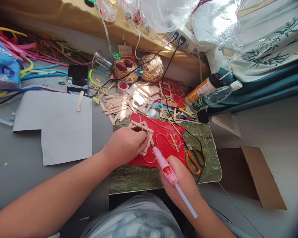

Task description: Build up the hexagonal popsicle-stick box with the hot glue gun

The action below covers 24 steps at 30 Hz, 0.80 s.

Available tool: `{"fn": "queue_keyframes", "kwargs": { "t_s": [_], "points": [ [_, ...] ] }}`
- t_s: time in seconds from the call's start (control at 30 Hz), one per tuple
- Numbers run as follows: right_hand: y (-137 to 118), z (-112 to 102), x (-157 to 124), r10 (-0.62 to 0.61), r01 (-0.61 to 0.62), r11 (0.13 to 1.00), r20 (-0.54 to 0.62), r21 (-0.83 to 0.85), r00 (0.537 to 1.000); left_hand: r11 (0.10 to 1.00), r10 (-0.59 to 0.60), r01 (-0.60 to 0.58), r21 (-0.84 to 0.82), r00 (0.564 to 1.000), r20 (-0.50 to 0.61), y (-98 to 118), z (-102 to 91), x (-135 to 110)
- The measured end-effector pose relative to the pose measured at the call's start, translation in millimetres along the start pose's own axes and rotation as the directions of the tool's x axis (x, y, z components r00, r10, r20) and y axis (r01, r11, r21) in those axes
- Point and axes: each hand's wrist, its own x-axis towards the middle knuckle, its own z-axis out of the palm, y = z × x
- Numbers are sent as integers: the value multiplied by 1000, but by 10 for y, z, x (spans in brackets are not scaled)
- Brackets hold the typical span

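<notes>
Many loose sticks (119,104) lie unused at the back of the bench (27,158), so gluing seems only partly done. The left hand (125,143) pinches the stick frame (141,127), several sticks already joined, on the red sheet (161,129). The glue gun (165,165), nozzle at the frame's edge, is gripped in the closed right hand (181,181). Scissors (193,158) lie just beside.
</notes>
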Motion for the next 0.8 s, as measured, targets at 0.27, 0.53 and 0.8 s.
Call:
{"fn": "queue_keyframes", "kwargs": {
  "t_s": [0.27, 0.53, 0.8],
  "points": [
    [-112, -123, 42, -18, 19, 993, -8, 118, 1000, 1000, -2, 2, 6, 1000, -3, -3, -2, 2],
    [332, -324, 239, 259, -302, 553, 185, 777, 948, 1000, -7, 7, -13, 1000, 6, -22, 4, -19],
    [626, -395, 464, 311, -281, 244, 200, 928, 929, 999, -33, 34, -15, 998, 49, -31, 4, -10]
  ]
}}
